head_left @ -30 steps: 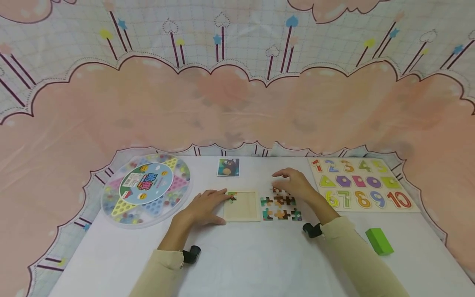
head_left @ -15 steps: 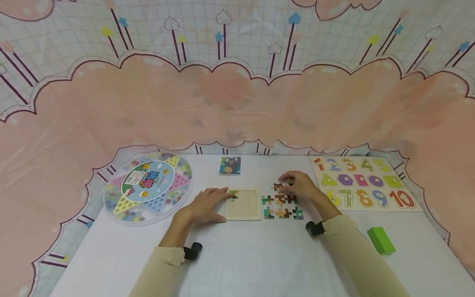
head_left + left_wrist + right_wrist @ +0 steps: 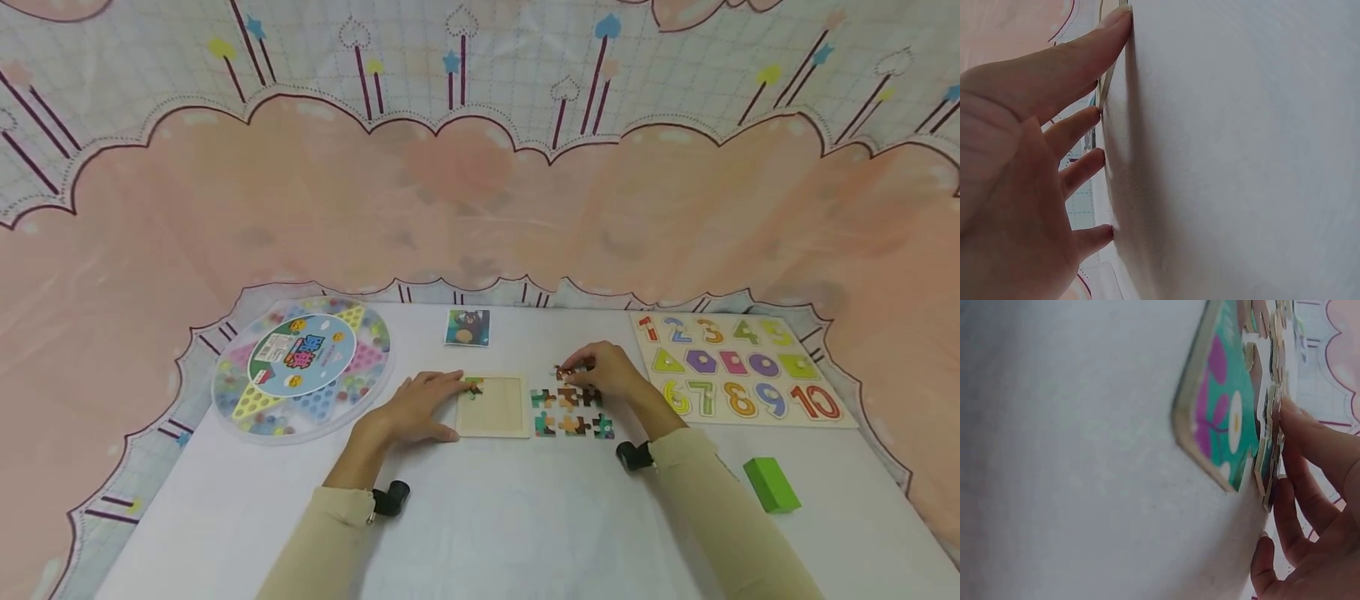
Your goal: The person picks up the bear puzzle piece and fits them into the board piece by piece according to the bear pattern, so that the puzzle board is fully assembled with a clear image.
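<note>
My left hand (image 3: pixel 415 407) lies at the left side of a square wooden puzzle tray (image 3: pixel 495 412), fingers spread and straight, with the thumb at its near corner. In the left wrist view the thumb (image 3: pixel 1079 65) reaches along the tray's edge. One green and brown jigsaw piece (image 3: pixel 473 387) sits in the tray's far left corner. My right hand (image 3: pixel 613 372) pinches a brown jigsaw piece (image 3: pixel 562 372) in the far row of loose pieces, partly hidden under the fingers. Below it are two more rows, including a green corner piece (image 3: pixel 603 427), seen large in the right wrist view.
Behind the tray lies a small bear picture card (image 3: pixel 467 327). A round Chinese checkers set (image 3: pixel 300 367) is at the left. A number and shape board (image 3: pixel 742 367) lies at the right, with a green block (image 3: pixel 772 485) nearer the front.
My right hand has come down onto the far row of loose pieces, and its thumb and fingers have closed on a brown piece. The left hand stays at the tray.
</note>
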{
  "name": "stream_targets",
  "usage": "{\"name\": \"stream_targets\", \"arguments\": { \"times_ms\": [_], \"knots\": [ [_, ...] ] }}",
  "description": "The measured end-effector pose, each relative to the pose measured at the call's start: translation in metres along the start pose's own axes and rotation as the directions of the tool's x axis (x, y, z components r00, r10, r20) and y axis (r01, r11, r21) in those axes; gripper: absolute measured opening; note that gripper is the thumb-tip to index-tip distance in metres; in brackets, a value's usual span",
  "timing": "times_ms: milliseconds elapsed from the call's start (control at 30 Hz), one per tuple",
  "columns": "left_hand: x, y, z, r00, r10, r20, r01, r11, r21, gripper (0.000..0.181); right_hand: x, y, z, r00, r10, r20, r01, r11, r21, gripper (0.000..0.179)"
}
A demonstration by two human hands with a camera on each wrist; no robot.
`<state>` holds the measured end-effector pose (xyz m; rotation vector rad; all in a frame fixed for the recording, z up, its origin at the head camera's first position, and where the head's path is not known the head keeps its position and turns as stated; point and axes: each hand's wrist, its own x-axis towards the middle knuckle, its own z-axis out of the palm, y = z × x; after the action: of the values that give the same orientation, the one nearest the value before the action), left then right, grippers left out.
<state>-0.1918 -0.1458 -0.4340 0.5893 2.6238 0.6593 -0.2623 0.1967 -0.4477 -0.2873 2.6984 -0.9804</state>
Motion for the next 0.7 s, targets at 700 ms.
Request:
{"name": "stream_targets", "arguments": {
  "times_ms": [700],
  "knots": [
    [-0.001, -0.001, -0.002, 1.000, 0.030, 0.001, -0.030, 1.000, -0.009, 0.079, -0.003, -0.005, -0.010, 0.997, -0.077, -0.009, 0.075, 0.991, -0.109, 0.022]
  ]
}}
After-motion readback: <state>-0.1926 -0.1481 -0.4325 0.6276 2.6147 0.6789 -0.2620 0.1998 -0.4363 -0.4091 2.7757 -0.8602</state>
